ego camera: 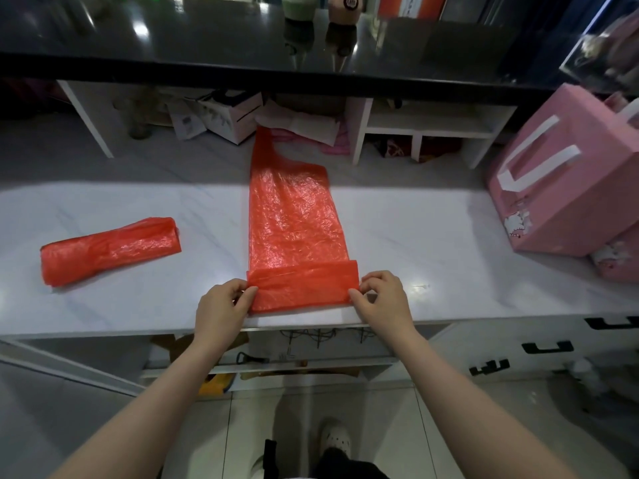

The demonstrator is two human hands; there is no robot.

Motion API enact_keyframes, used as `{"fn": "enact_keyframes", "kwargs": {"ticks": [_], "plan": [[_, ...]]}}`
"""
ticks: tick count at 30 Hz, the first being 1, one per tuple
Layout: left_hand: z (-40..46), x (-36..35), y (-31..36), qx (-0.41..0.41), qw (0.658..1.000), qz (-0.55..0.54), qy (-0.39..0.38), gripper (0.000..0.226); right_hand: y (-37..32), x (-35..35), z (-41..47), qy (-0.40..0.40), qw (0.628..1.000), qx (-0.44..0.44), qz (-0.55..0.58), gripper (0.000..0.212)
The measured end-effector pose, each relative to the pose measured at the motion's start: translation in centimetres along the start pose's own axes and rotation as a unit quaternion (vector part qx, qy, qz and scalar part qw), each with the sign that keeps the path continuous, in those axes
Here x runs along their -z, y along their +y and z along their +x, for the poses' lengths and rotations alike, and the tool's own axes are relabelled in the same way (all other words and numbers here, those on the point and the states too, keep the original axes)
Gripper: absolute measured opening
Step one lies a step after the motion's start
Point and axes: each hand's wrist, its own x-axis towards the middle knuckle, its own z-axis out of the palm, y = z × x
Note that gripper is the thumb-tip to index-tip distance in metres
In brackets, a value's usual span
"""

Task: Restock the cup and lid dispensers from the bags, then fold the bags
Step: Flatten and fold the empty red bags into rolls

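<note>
Two red bags on the white counter [103, 305]; the flat bag [294, 216] is crinkled, its near end folded over; my left hand [221, 307] and right hand [382, 299] pinch that fold; left of it, the rolled bag [110, 250].

a white marbled table [432, 236] is seen running across the view, with a dark glossy raised ledge [207, 39] behind it. two pink boxes [567, 188] with white strips are stacked at the table's right end. white shelf compartments [428, 129] are set beneath the ledge, with papers and cartons [231, 119] crowded beside them. black handles [548, 347] are fixed on white drawers at lower right. a white clog [333, 439] is seen on the tiled floor [214, 437].
</note>
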Motion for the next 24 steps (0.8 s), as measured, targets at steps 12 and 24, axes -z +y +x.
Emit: {"fn": "enact_keyframes", "kwargs": {"ticks": [12,24], "plan": [[-0.7,-0.6,1.5,0.012,0.998,0.015,0.062,0.043,0.1,-1.3,0.3,0.023,0.995,0.009,-0.101,0.036],[-0.2,-1.0,0.3,-0.253,0.885,0.344,-0.188,0.075,-0.1,-1.2,-0.3,0.033,0.991,0.042,-0.121,0.021]]}}
